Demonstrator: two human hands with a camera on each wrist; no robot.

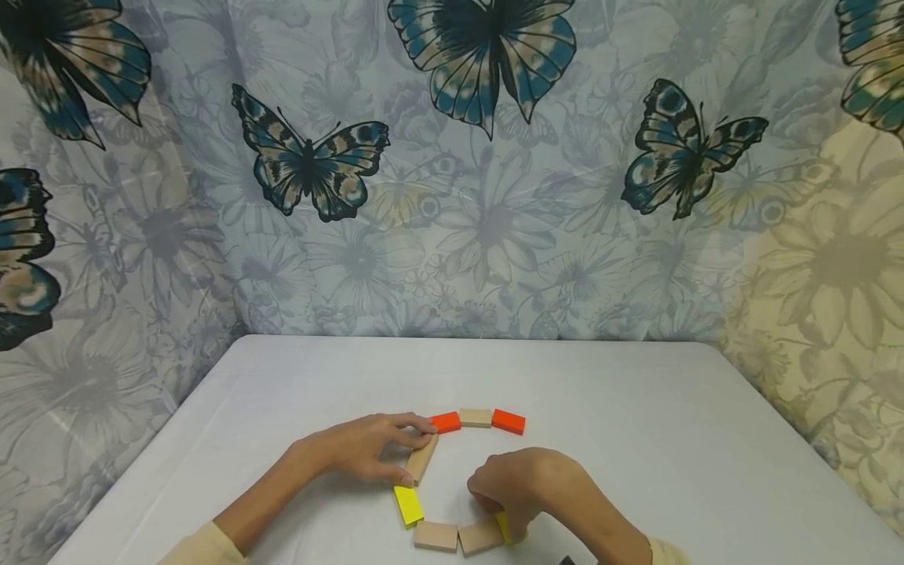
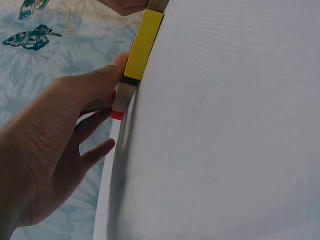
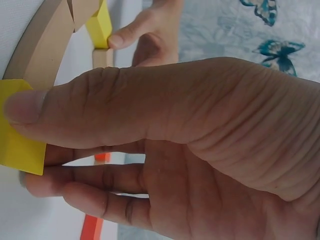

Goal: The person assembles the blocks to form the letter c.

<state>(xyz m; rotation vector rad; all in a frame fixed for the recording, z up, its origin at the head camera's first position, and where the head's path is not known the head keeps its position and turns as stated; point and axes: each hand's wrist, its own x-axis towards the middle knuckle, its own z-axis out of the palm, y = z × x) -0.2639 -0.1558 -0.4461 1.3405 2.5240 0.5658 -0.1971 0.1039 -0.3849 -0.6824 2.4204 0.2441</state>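
Rectangular wooden blocks lie end to end in a curved outline on the white table. My left hand (image 1: 363, 447) grips a plain wooden block (image 1: 421, 461) on the left side, thumb at its near end and fingertips at its far end. Just nearer than it lies a yellow block (image 1: 408, 506), also seen in the left wrist view. My right hand (image 1: 540, 482) pinches another yellow block (image 3: 22, 145) between thumb and fingers, beside the end of a plain block (image 1: 482, 537). In the head view that hand covers most of its yellow block.
A second plain block (image 1: 435, 537) continues the near row. Along the far side stand a red block (image 1: 446, 423), a plain block (image 1: 476, 418) and another red block (image 1: 508, 421). A small dark object (image 1: 567, 560) shows at the bottom edge. Butterfly-patterned cloth (image 1: 494, 235) hangs behind the table (image 1: 318, 369).
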